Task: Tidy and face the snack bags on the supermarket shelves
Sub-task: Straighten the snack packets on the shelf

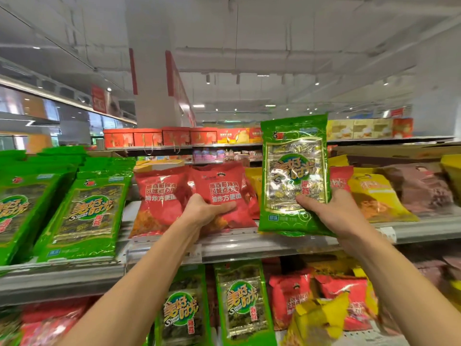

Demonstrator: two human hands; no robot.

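The right hand holds a green seaweed bag upright in front of the upper shelf, away from its green row; the left hand grips a red snack bag there; the lower shelf's yellow bags look tumbled, so much seems left.
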